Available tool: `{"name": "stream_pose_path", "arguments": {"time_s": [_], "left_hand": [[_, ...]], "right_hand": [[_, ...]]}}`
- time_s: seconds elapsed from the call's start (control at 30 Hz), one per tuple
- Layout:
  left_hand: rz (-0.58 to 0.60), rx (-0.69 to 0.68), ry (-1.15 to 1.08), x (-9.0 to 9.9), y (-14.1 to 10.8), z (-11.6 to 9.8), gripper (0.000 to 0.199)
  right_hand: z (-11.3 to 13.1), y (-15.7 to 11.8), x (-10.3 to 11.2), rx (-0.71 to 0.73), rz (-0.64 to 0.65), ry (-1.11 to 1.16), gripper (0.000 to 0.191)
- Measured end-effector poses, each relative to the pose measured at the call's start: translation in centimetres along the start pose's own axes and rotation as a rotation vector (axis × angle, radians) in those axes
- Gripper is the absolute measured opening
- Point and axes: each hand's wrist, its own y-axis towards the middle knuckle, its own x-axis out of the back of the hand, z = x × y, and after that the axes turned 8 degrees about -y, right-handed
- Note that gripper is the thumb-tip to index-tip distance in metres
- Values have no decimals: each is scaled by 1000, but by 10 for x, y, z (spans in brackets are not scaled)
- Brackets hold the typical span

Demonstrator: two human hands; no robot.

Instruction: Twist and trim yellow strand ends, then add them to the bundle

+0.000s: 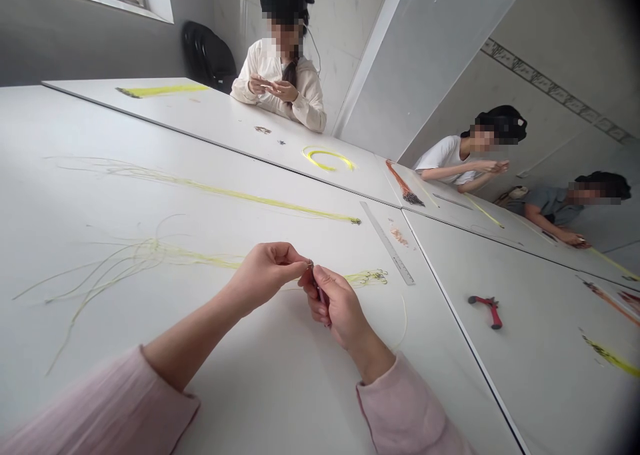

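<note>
While both hands meet over the white tabletop (280,388), a small dark tool (321,296) sits inside the curled fingers of the right hand (343,308), with its tip up by the left hand (265,275). Under the hands lie near yellow threads (215,259), and the hands hide the middle of them. Their loose ends spread out to the left, and little hooks (377,277) show at the right end. A bit farther away, far yellow threads (250,198) lie in a long line. To the right are a ruler (387,241), a small pile of peach bits (399,235) and, well apart, red pliers (487,301). On the far side sits a person in a cream top (255,61). The right fingers are wrapped around the tool. The left thumb and finger are pinched together at its tip; anything between them is too small to tell.
</note>
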Motion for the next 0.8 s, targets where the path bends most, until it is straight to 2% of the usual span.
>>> {"name": "stream_pose_path", "arguments": {"time_s": [0.2, 0.4, 0.63, 0.8], "left_hand": [[-84, -1, 59, 0, 1, 2, 15], [-16, -9, 34, 0, 0, 1, 13], [-81, -3, 60, 1, 2, 4, 17], [-8, 5, 14, 1, 2, 3, 16]], "right_hand": [[-1, 0, 0, 10, -11, -29, 34], [0, -1, 0, 9, -7, -22, 34], [0, 1, 0, 8, -29, -38, 34], [1, 0, 1, 8, -25, -11, 34]]}}
